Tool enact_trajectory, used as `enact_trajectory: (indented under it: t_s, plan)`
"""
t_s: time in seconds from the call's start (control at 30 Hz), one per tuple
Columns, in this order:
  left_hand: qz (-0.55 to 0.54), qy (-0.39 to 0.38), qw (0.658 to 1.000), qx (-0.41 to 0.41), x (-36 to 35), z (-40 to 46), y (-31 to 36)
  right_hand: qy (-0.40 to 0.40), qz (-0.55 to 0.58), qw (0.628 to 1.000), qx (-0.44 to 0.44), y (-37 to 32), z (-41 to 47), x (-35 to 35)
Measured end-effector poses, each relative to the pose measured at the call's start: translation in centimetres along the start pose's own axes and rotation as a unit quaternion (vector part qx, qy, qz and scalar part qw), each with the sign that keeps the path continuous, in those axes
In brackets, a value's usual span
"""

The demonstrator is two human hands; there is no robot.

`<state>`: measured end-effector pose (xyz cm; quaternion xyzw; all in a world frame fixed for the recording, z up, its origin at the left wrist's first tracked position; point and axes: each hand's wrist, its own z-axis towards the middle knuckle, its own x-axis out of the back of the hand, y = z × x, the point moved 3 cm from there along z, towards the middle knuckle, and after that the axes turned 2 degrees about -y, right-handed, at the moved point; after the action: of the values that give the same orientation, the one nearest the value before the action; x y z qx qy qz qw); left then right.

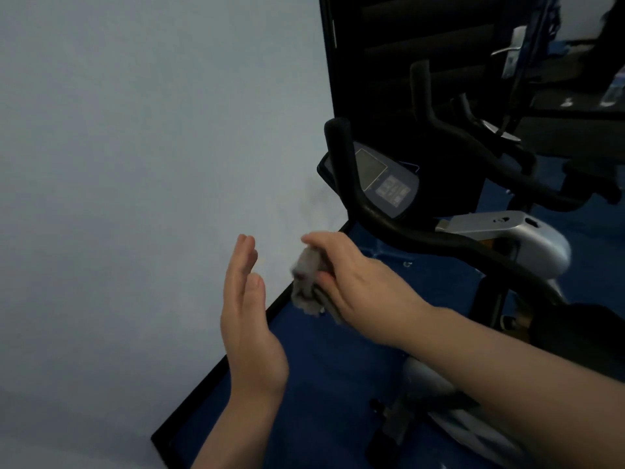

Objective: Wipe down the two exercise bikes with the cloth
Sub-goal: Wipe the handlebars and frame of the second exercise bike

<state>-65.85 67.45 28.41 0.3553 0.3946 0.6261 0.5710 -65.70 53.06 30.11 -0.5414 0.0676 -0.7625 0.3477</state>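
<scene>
Pale blue wall (pixel 135 164) fills the left. Right hand (pixel 355 279) grips a bunched grey cloth (pixel 306 282) at its fingertips; left hand (pixel 248 316) hovers flat-fingered just beside it. Nearest exercise bike's handlebar (pixel 422 236) and console (pixel 382 181) lie beyond.

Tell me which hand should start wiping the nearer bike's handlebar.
Right. The right hand already grips the cloth and hovers close to the black handlebar. The left hand is open, holds nothing, and sits farther from the bike, toward the wall.
</scene>
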Motion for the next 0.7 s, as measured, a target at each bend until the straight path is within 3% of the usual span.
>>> enact_trajectory:
  t_s: [0.1,0.17,0.37,0.47,0.57,0.63,0.7]
  plan:
    - [-0.013,-0.019,1.0,0.019,0.5,0.4,-0.8,0.051,-0.017,0.994,-0.097,-0.8,1.9,-0.5]
    - [-0.018,-0.036,0.999,0.026,0.2,0.5,-1.2,0.096,-0.041,0.988,-0.116,-1.3,1.8,-0.9]
    - [-0.026,-0.113,0.993,-0.021,-0.8,1.8,-0.3,0.038,-0.293,0.931,-0.213,0.0,-0.9,-1.4]
    - [0.003,-0.17,0.982,-0.08,-1.6,2.7,0.7,0.058,-0.275,0.93,-0.239,-0.7,-5.5,-1.0]
    - [0.073,-0.233,0.957,-0.158,-2.9,3.3,1.6,-0.019,-0.276,0.931,-0.24,0.9,-6.2,-0.8]
    - [0.127,-0.289,0.924,-0.215,-4.3,3.3,2.2,0.003,-0.284,0.922,-0.263,0.8,-4.6,-0.9]
    - [0.205,-0.329,0.875,-0.289,-5.6,3.2,2.4,0.085,-0.271,0.926,-0.25,-0.5,-4.1,-1.3]
